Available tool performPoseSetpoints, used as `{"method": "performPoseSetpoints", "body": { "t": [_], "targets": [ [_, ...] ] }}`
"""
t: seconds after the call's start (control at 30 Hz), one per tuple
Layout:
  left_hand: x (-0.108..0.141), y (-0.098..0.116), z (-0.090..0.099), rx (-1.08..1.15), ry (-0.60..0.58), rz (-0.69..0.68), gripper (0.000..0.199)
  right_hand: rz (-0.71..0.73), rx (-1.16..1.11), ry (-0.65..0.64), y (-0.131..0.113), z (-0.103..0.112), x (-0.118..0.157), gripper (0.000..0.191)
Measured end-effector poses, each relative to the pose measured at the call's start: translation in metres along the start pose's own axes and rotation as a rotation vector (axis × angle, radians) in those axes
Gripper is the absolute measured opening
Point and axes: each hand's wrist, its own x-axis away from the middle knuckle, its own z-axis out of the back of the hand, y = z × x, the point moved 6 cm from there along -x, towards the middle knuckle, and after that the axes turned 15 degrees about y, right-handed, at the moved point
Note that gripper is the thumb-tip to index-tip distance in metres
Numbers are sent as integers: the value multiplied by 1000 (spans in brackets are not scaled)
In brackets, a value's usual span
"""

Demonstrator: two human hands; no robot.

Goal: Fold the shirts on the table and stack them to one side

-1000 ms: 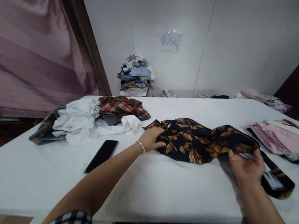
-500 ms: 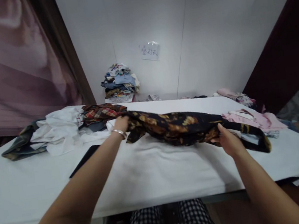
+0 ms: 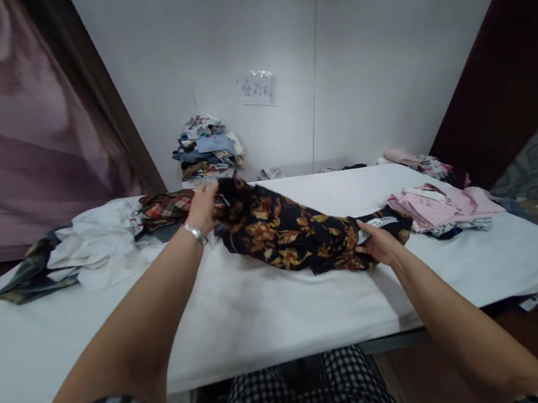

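Stretched between my two hands is a black shirt (image 3: 283,232) with a brown and gold flower print, held above the white table. My left hand (image 3: 204,208), with a silver bracelet at the wrist, is closed on its left end, which is lifted higher and bunched. Lower down, my right hand (image 3: 378,243) grips the collar end, where a white label shows by the thumb. Past that hand, part of the black cloth hangs near a folded pink garment (image 3: 442,204).
A crumpled white garment (image 3: 99,247) and a red plaid one (image 3: 165,208) lie on the left of the white-covered table (image 3: 247,336). A tall clothes pile (image 3: 209,146) stands at the back by the wall. More folded clothes (image 3: 417,162) sit at the far right.
The shirt's left end has risen and the cloth has spread to show more of its print. My right hand has moved left, drawing its end in. The dark piece by my left forearm is out of sight.
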Motion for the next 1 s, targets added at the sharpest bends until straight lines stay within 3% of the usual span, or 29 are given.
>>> {"method": "performPoseSetpoints", "body": {
  "t": [0.1,0.2,0.3,0.37,0.43,0.5,0.6,0.77,0.83,0.9,1.0],
  "targets": [
    [45,-35,-16,-177,-133,-95,36,-93,12,-46,27,16,-3,25],
    [104,-46,-35,-289,-393,-430,37,-116,-5,-20,40,32,-1,25],
    [163,-45,-53,-358,-669,-754,47,-48,6,5,39,35,5,18],
    [191,-47,-64,-406,-801,-863,60,42,59,-2,35,31,12,16],
    [208,-50,-72,-451,-861,-899,70,139,141,-17,32,25,19,18],
    [217,-53,-80,-475,-858,-913,61,273,247,-18,27,22,27,22],
    [222,-57,-88,-481,-819,-923,23,579,387,52,8,27,38,24],
    [216,-50,-84,-375,-724,-823,22,1009,482,280,-33,65,45,26],
    [209,-43,-77,-363,-655,-742,22,1002,538,381,-38,87,36,36],
    [200,-35,-70,-380,-581,-675,22,839,594,431,-31,107,22,47],
    [189,-22,-63,-378,-504,-653,21,596,613,362,-12,117,13,57]
  ]
}}
